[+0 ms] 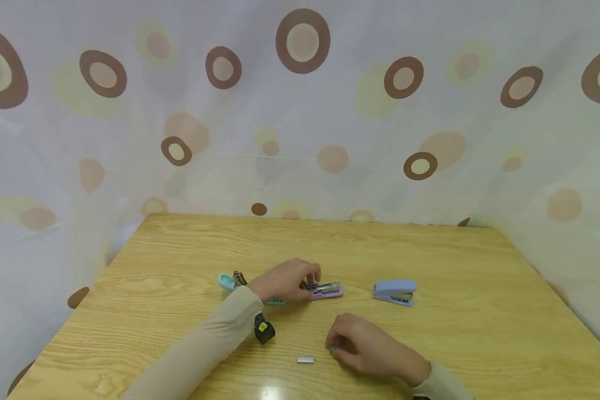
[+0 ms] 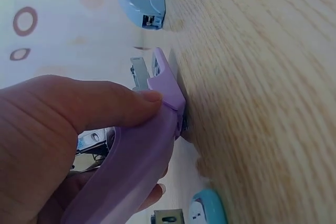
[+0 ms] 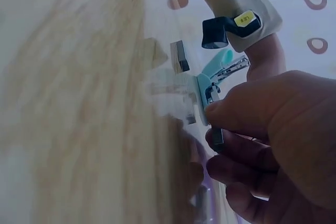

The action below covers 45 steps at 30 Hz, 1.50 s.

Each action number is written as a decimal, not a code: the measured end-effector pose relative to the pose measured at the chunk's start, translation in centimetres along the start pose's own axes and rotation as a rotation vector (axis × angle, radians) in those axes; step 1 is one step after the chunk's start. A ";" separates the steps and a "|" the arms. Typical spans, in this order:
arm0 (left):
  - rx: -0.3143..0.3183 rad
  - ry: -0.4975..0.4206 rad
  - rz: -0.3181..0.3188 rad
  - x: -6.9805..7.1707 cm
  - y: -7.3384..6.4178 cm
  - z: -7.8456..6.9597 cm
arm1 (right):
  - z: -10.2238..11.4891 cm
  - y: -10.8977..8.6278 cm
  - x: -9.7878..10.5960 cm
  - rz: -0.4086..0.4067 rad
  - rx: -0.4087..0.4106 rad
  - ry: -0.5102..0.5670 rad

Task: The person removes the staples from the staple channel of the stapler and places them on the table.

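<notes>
Stapler, purple point(image 2: 134, 166) and opened up, sits near the middle of the bench point(image 1: 455, 255), with the grip of the left hand point(image 1: 286, 280) wrapped around its body. Nearer the person, I see the right hand point(image 1: 364, 345) pinching a small staple strip point(image 3: 217, 139) in its grip, with a loose strip point(image 1: 305, 360) on the wood just beside. Farther out on my feed, an opened teal stapler point(image 1: 226, 282) lies partly behind the left wrist, and a blue stapler point(image 1: 395, 290) stands apart to the right.

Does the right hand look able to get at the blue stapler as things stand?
Probably yes: only bare tabletop shows between the right hand and the blue stapler. It pinches a small metal strip, though, which it may need to set down first.
</notes>
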<state>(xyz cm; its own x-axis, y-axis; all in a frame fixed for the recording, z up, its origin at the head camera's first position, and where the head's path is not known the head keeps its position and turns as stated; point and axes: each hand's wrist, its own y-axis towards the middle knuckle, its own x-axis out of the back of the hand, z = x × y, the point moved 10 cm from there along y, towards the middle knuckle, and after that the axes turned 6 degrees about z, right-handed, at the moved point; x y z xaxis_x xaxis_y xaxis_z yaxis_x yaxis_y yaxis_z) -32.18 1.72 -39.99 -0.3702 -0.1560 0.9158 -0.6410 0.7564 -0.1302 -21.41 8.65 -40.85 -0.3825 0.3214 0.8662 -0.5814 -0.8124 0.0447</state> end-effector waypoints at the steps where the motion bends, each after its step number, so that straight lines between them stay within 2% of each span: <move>1: -0.001 0.001 -0.007 0.0 0.0 0.1 | 0.1 0.0 0.0 0.000 0.002 -0.003; 6: -0.005 0.010 -0.024 0.1 0.1 0.3 | 0.3 0.0 -0.2 0.001 0.007 -0.030; 25: 0.003 -0.001 0.005 0.0 -0.1 -0.1 | 0.3 -0.3 -0.1 0.022 -0.016 0.013; 30: 0.013 0.004 0.004 0.2 -0.1 -0.6 | -0.2 -0.7 1.3 -0.013 -0.044 0.011; 37: 0.059 0.112 -0.003 -0.1 0.0 -0.9 | -0.7 -1.5 3.3 -0.082 -0.067 0.004; 40: 0.066 0.137 -0.033 0.1 0.1 -1.0 | -1.0 -2.0 4.8 -0.136 -0.048 -0.006; 45: 0.031 0.201 -0.120 1.6 0.8 -2.0 | -1.8 -3.1 7.9 -0.242 0.005 -0.052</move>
<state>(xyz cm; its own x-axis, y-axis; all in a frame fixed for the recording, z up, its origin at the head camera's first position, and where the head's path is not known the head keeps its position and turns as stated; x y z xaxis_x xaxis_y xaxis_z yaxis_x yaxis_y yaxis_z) -31.96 3.31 -37.87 -0.1507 -0.1121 0.9822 -0.6939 0.7197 -0.0243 -23.91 14.61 -34.99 -0.1950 0.4816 0.8544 -0.6482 -0.7170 0.2562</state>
